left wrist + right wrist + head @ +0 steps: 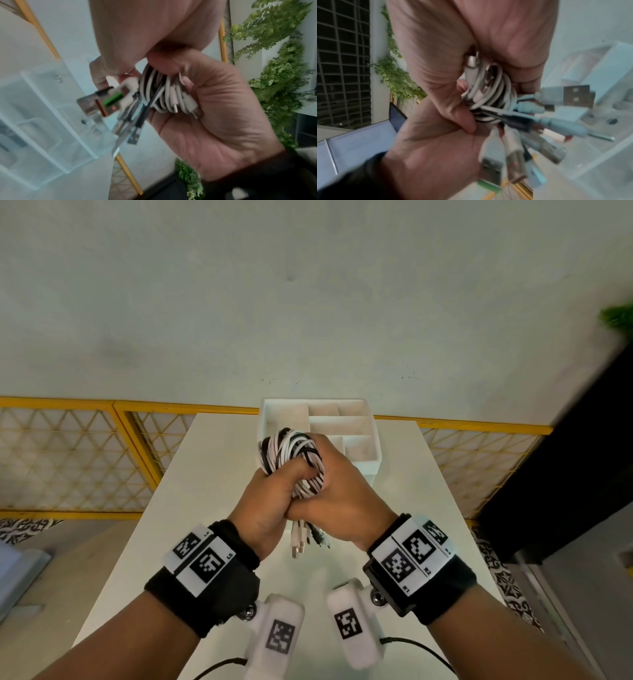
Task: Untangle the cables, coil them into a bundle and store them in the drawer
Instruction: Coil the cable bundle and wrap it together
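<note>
A coiled bundle of white and black cables (291, 455) is held above the white table (191, 508), in front of the white drawer organiser (363, 453). My left hand (274, 491) grips the bundle's lower part, thumb across the coil. My right hand (329, 484) wraps round the same bundle from the right. Plug ends (303, 539) hang out below the two hands. The left wrist view shows the white loops (159, 93) and USB plugs (96, 104) inside my curled fingers. In the right wrist view the coil (489, 92) and several plugs (570, 96) stick out of my grip.
The organiser has several open compartments (342, 422) on top and stands at the table's far edge. A yellow lattice railing (85, 453) runs behind the table. A dark panel (565, 460) and green foliage (616, 316) lie to the right.
</note>
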Demonstrator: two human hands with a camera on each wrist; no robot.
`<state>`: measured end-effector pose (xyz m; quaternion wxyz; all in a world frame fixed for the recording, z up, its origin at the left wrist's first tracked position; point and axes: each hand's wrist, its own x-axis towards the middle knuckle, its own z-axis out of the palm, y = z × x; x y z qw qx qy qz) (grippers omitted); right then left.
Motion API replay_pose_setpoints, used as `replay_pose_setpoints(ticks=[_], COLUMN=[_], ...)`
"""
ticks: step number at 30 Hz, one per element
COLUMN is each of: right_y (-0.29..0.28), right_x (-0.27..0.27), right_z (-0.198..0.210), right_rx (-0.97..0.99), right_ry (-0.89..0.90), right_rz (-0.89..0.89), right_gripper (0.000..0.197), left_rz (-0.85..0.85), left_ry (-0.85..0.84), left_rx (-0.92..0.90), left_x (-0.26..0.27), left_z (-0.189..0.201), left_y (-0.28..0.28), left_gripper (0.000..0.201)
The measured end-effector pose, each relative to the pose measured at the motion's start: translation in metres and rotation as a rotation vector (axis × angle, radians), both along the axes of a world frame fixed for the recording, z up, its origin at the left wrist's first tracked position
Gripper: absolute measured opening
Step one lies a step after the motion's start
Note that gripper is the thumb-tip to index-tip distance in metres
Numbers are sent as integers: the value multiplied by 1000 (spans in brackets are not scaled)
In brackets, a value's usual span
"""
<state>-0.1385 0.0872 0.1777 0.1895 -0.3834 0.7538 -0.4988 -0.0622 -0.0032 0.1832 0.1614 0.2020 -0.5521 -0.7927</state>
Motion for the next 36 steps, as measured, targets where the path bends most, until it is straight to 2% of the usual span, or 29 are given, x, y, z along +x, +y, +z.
replay_pose_setpoints(ticks=[3, 7, 10, 13, 17, 20, 25, 31, 33, 36], right_y=[4, 8, 9, 9, 6, 5, 2, -1, -1, 3], right_x=[3, 2, 1, 3, 4, 1, -3, 3, 3, -1], right_z=[1, 1, -7, -17, -31, -37, -44, -58, -62, -68], right_rx=[33, 160, 267, 337, 363, 367, 438, 550, 576, 616], right_ry=[10, 89, 155, 215, 218, 181, 197, 400, 410, 389], right_rz=[-31, 10, 80, 115, 132, 121, 116, 94, 98, 126], right_gripper=[79, 78, 77, 75, 76, 79, 96, 75, 76, 74], left_rz=[40, 78, 8, -123, -186, -155, -78, -69, -120, -268], left_ry=[-71, -149, -272, -403, -516, -515, -499, -602, -621, -618], left_rx=[-96, -203, -362, -432, -425, -387, -359, -518, -448, -235], left_x=[3, 9, 13, 15, 12, 10, 8, 2, 2, 3], left_z=[-2, -4, -6, -4, -6, -12, -34, -50, -55, -59], left_y=[-7, -18, -25, -26, -26, -25, -23, -25, -28, -34], left_gripper=[20, 33, 31, 15, 11, 13, 15, 13, 12, 19])
